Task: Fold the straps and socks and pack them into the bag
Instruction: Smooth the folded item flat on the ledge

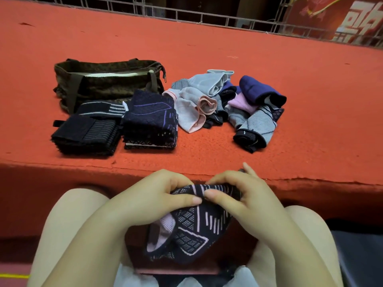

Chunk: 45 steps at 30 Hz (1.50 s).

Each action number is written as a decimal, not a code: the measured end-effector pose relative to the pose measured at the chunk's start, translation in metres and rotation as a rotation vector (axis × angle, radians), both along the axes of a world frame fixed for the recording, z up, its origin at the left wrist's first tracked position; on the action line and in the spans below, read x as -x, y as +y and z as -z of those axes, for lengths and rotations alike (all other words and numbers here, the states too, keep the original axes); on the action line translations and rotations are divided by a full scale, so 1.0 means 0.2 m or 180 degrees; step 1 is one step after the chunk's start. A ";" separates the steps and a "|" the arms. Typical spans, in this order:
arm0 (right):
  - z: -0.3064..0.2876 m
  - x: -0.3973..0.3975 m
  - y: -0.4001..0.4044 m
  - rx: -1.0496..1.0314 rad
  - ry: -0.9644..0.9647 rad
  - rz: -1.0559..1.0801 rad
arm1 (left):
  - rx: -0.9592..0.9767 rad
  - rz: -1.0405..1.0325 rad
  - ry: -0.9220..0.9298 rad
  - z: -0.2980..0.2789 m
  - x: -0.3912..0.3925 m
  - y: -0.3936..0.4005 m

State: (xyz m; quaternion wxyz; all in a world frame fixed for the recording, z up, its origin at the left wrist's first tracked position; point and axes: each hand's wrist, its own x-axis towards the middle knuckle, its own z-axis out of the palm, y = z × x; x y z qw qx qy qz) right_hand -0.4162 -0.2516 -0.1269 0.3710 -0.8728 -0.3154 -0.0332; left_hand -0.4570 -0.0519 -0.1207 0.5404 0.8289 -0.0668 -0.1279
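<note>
Folding a patterned sock (194, 228) over the lap | left hand (153, 195) and right hand (238, 195) pinch its top edge | next: add to folded stack (150, 121) beside bag (107, 83) on tabletop (310, 90).

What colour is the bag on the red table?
The bag is dark olive-brown with a mottled pattern, seen best in the head view.
</note>
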 end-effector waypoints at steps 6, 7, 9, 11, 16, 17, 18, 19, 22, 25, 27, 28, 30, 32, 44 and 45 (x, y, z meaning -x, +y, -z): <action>0.00 -0.01 -0.04 -0.0314 0.0085 0.0328 | -0.0246 0.0107 -0.0033 0.05 0.00 0.08; -0.01 -0.02 -0.06 -0.0374 0.0089 0.0417 | -0.0292 0.0079 -0.0126 0.06 0.00 0.10; -0.02 -0.03 -0.10 -0.0476 0.0065 0.0608 | -0.0012 -0.0075 -0.0297 0.09 0.00 0.12; -0.03 -0.05 -0.12 -0.0540 0.0102 0.0737 | 0.0569 -0.0321 -0.0471 0.11 0.00 0.12; -0.04 -0.04 -0.12 -0.0527 0.0260 0.0718 | 0.0973 -0.0595 -0.0713 0.13 0.00 0.06; -0.04 -0.04 -0.11 -0.0544 0.0278 0.0713 | 0.0834 -0.0609 -0.0775 0.13 0.00 0.04; -0.04 -0.03 -0.11 -0.0575 0.0291 0.0721 | 0.0723 -0.0647 -0.0863 0.13 0.00 0.03; -0.04 -0.03 -0.11 -0.0610 0.0295 0.0737 | 0.0662 -0.0749 -0.0959 0.13 0.00 0.01; -0.04 -0.03 -0.12 -0.0698 0.0309 0.0827 | 0.0982 -0.1301 -0.1193 0.12 -0.01 -0.02; -0.04 -0.03 -0.11 -0.0768 0.0321 0.0895 | 0.1797 -0.1793 -0.1025 0.11 -0.02 -0.04; -0.03 -0.02 -0.10 -0.0810 0.0308 0.0914 | 0.2191 -0.2056 -0.0819 0.12 -0.02 -0.04; -0.03 -0.02 -0.10 -0.0838 0.0290 0.0923 | 0.2313 -0.2137 -0.0740 0.12 -0.03 -0.04; -0.03 -0.02 -0.10 -0.0894 0.0267 0.0942 | 0.2454 -0.2152 -0.0696 0.14 -0.04 -0.04; -0.03 -0.02 -0.10 -0.0924 0.0213 0.0965 | 0.2530 -0.1954 -0.0679 0.14 -0.04 -0.03; -0.09 -0.09 -0.14 0.0520 0.0953 0.0393 | -0.0146 -0.2102 -0.1754 0.07 -0.06 0.03; -0.09 -0.11 -0.17 0.0683 0.0995 0.0400 | -0.0283 -0.2136 -0.1798 0.06 -0.07 0.03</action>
